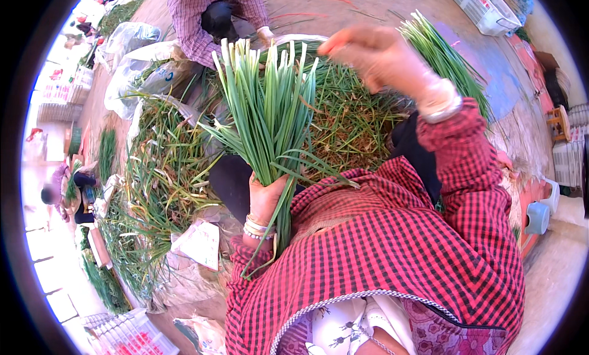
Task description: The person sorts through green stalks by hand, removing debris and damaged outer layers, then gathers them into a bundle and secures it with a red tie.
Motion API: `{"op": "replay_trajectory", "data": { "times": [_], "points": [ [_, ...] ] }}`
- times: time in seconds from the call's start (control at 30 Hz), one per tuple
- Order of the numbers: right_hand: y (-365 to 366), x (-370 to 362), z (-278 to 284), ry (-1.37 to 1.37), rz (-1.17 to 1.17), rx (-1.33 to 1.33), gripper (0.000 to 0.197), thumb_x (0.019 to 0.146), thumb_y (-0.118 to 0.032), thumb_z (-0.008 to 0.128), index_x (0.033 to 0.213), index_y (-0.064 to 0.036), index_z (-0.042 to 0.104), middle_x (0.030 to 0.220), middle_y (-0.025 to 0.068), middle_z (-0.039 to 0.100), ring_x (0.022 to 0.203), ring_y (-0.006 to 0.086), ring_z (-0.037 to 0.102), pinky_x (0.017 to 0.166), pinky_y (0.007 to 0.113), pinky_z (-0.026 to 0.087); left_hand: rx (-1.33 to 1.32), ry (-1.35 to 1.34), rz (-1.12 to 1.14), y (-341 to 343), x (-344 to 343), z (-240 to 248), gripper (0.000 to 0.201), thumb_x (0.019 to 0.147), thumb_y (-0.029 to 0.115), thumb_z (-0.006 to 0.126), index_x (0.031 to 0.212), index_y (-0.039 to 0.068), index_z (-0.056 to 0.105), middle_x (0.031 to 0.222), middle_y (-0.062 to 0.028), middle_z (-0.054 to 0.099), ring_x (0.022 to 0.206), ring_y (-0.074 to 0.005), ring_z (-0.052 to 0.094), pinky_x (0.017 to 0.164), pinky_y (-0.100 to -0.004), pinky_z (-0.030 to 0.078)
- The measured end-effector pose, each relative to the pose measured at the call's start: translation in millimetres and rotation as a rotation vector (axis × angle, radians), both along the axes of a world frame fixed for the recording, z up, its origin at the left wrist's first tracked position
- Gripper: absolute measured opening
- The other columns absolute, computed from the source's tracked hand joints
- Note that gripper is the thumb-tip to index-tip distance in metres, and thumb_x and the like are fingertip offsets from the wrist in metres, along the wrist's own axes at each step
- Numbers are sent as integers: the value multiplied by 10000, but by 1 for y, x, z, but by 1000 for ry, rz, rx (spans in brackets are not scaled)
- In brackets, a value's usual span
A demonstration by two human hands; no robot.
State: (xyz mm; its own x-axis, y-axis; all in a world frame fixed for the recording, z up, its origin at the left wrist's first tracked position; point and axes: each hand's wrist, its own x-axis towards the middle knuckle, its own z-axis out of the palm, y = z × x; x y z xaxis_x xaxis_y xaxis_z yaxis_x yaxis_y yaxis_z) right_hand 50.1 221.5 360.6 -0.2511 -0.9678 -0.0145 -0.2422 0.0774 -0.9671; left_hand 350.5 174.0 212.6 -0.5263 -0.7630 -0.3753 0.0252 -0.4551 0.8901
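Observation:
My left hand (265, 198) is wrapped round the lower, leafy part of a thick bunch of garlic chives (270, 116). The bunch stands almost upright in front of me, its pale ends uppermost and some long leaves hanging past my wrist. Just right of those pale ends, my right hand (383, 57) is raised, blurred by motion. Its fingers stretch to the left with the thumb apart, and nothing shows in them. Loose, tangled green and brown leaves (356, 110) lie beneath it and around my knees.
Across from me a person in a checked shirt (199, 24) bends over the greens. Another chive bunch (445, 64) lies at the right. Plastic bags (132, 42) and a leaf heap (169, 152) are at the left. A white crate (481, 8) stands far right, a blue stool (537, 217) nearer.

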Motion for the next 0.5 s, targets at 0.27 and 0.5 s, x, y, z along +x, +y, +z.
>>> {"op": "replay_trajectory", "data": {
  "times": [0.27,0.5],
  "points": [
    [-18,32,-65,598,26,14,226,868,-288,684,976,-90,665,696,52,636,626,173,622,613,308,495,88,28,21,9,-5,18,210,796,23,690,996,-27,652,784,-79,673,591,-150,621,528,-259,520],
    [0,89,-88,526,351,-312,146,880,-258,655,905,-114,667,728,126,638,657,280,665,597,355,532,127,65,-3,3,-5,7,195,784,-2,683,976,-25,658,762,-58,665,573,-140,604,516,-252,483]
  ]
}}
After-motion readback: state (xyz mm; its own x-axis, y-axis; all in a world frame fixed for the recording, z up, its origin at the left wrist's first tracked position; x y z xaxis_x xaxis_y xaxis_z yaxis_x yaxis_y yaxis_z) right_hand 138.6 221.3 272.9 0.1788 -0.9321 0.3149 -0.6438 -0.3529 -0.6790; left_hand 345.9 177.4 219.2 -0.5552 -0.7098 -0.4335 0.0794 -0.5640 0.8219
